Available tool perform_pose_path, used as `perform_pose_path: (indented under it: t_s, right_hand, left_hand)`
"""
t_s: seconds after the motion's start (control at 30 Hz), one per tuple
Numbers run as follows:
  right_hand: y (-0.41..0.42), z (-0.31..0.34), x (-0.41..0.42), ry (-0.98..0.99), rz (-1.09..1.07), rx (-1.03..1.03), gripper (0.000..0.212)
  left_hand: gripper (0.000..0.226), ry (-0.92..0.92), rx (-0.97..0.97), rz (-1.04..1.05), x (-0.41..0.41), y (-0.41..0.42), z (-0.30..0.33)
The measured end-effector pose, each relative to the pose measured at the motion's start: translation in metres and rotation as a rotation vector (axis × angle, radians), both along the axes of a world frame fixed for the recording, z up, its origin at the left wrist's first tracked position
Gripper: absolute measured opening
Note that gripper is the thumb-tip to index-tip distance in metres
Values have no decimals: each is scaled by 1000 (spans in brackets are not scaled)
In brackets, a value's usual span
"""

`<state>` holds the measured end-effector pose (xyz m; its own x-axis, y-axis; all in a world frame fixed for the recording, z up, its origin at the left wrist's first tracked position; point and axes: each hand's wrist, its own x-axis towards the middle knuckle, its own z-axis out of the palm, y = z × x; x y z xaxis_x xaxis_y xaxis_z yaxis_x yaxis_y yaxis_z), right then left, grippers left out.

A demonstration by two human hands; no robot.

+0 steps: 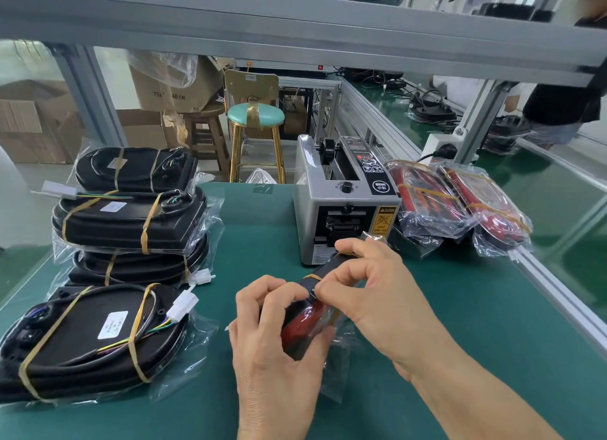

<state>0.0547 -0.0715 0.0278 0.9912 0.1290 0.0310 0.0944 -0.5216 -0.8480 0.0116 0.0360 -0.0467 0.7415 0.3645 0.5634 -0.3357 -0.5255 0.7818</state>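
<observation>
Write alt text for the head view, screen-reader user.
Two bare hands hold a bagged red lamp at a bench with a green mat: the left hand grips it, the right hand pinches its upper end. A tape dispenser stands behind, with bagged black units stacked at left and red lamps in bags at right.

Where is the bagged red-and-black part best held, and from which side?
Probably round its red body, from the left, as the left hand does: that end is bulkier, and the banded black end is left free for the right hand.

Bright even light, sharp centre, edges bowed
</observation>
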Motion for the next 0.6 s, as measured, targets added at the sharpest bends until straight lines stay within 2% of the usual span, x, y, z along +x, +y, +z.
perform_pose_path:
  t_s: [0.33, 0.47, 0.6]
  right_hand:
    - [-3, 2, 0, -5, 41, -42, 12]
    - [-4, 5, 1, -7, 68, -64, 15]
    - [-3, 2, 1, -57, 35, -69, 10]
  left_hand:
    - [59, -7, -2, -3, 1, 0, 0]
    - [50, -5, 7, 3, 0, 0, 0]
    - [45, -14, 3, 15, 0, -1, 3]
